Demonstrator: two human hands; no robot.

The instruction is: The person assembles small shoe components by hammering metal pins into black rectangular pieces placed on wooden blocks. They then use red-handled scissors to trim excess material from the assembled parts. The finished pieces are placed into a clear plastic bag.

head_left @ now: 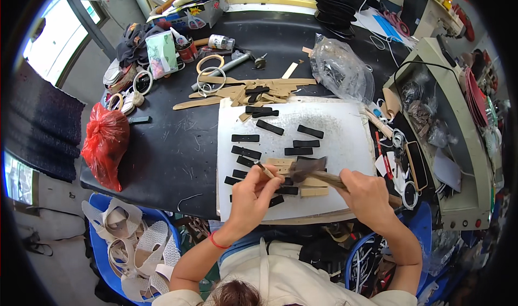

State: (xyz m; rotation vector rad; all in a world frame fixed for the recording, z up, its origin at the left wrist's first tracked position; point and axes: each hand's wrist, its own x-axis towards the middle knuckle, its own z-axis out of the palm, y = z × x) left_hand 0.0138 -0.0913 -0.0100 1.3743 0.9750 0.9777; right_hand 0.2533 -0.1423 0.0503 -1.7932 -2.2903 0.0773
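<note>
A black tabletop is partly covered by a white board, apparently placed as a flat work surface. Around the board's centre, the right hand is set at four o'clock and the left hand at eight. A hammer is gripped by its handle in the right's curled fingers, presumably for control. Black strips are spread from seven round to one o'clock, seemingly for easy reach. A slim tool is clamped between left thumb and fingers; its lower end is hidden. Tan strips, mid-board, are partly covered by the hammer; contact cannot be told.
</note>
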